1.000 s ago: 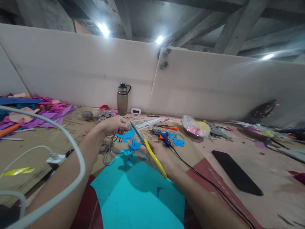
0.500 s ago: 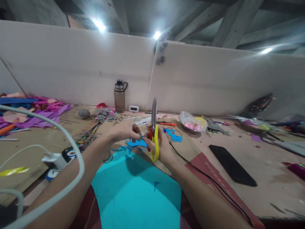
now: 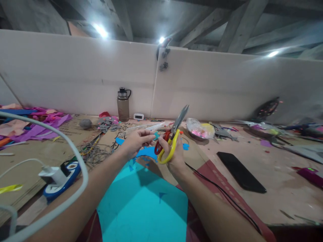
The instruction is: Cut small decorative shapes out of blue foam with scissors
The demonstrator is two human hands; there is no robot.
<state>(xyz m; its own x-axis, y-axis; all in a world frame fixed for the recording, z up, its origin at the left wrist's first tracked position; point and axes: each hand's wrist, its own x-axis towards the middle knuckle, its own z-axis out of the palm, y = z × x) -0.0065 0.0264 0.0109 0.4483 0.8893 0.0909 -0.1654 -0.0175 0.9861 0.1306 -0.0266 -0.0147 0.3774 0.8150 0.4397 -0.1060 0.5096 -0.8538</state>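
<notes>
My left hand (image 3: 137, 143) pinches a small teal cut-out piece (image 3: 155, 135) between thumb and fingertips. Close beside it, my right hand (image 3: 175, 153) is closed around a pair of scissors (image 3: 174, 136) with one yellow and one red handle. Their blades point up and to the right, away from the cut-out. The right thumb comes near the cut-out; whether it touches I cannot tell. Below both hands lies a large turquoise sheet (image 3: 143, 208) with small dark-blue scraps on it. Blue cut pieces (image 3: 148, 153) rest on the cardboard just behind the sheet.
A phone (image 3: 241, 172) lies to the right, with a black cable left of it. Behind stand a bottle (image 3: 123, 106) and a bowl with plastic bags (image 3: 200, 129). At left are a power strip (image 3: 62, 188), tangled wires, coloured scraps (image 3: 47, 124) and a white cable (image 3: 84, 168) crossing over my left arm.
The scissors have tipped from upright to leaning right. My left hand has moved right, and the teal piece shows more fully between its fingers. The whole view has shifted slightly.
</notes>
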